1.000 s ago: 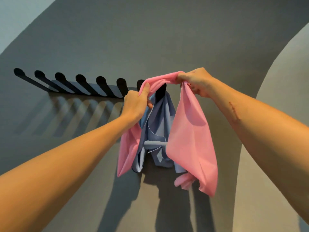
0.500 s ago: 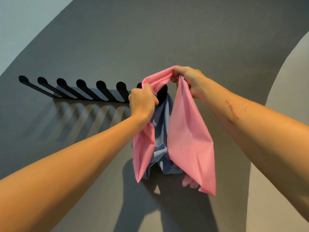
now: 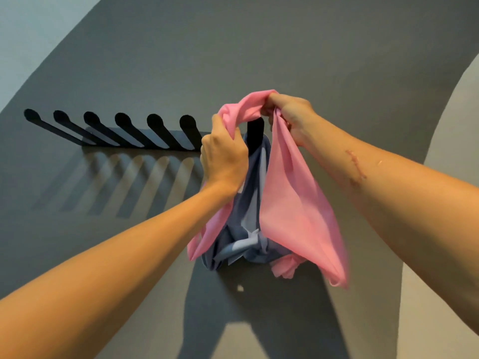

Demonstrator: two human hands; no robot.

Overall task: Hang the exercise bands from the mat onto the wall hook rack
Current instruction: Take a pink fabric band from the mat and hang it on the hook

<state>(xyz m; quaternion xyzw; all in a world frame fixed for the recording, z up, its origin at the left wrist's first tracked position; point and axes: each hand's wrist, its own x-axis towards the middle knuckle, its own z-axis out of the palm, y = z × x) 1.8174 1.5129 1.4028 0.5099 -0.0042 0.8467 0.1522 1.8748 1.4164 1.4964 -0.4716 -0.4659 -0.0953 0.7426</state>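
**Pink band held over an occupied hook: slip and crowding risk**

Left hand (image 3: 224, 158) is curled round a bunched end of the pink band (image 3: 290, 203), thumb up against the fabric. Right hand (image 3: 290, 117) pinches the other gathered end, fingers folded over it. Between the two hands the band arches up and over the tip of the end hook (image 3: 255, 133); whether the arch touches the hook cannot be told. It looks just above and in front of it.

Blue band (image 3: 248, 244) already hangs from that same hook, directly below and behind the left hand, knotted at the bottom. The pink band's two tails drape down either side of it, the wider one under the right hand.

Risks, as judgement:
- Loop not seated. If both hands let go before the arch drops behind the hook's tip, the band slides off the front and falls.
- Uneven drape. The tail below the right hand looks far bulkier than the one below the left hand, so the weight could drag the band off sideways.
- Shared hook. Stacking on the blue band leaves less hook to catch on, and tugging the pink band down could lift or dislodge the blue one.
- The six hooks of the hook rack (image 3: 145, 136) out beyond the left hand are bare, a safer target.

Mat is not in view.
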